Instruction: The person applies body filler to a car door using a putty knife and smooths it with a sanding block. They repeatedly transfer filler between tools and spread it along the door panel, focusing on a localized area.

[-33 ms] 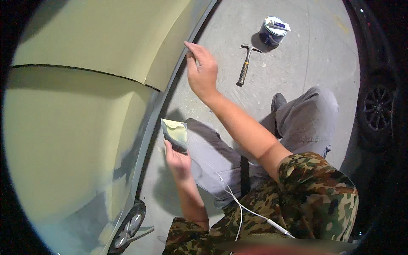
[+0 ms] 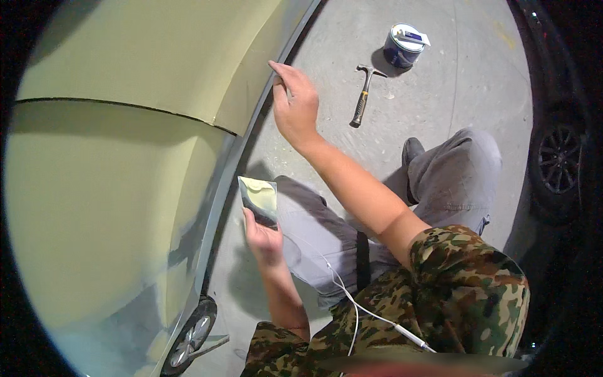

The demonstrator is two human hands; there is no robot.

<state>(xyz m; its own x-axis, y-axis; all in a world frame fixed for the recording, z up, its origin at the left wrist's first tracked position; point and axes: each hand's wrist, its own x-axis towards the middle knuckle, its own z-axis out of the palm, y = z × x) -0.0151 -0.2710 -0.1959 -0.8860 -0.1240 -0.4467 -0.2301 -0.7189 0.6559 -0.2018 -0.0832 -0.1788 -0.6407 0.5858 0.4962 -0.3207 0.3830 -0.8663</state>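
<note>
My left hand (image 2: 264, 242) grips a flat rectangular plate (image 2: 267, 217) in front of my bent leg, the thumb along its edge. Pale yellow putty (image 2: 260, 193) is spread over its upper part, with dark grey below. Higher up, my right hand (image 2: 296, 103) is at the lower edge of a car body (image 2: 119, 182), its fingers pinched together with the tips against that edge. What they hold, if anything, is too small to make out. Pale yellow-green covers the panels, with grey patches low down and a dark seam between two of them.
A claw hammer (image 2: 361, 100) lies on the grey concrete floor (image 2: 477, 75). Beside it stands a dark blue tub (image 2: 403, 50) with a white tube (image 2: 411, 38) on its lid. A car wheel (image 2: 191, 336) shows at lower left, another dark wheel (image 2: 559, 157) at far right. A white cable (image 2: 356, 314) hangs before me.
My right hand has shifted slightly left along the car's edge. The left hand and its plate have stayed almost still.
</note>
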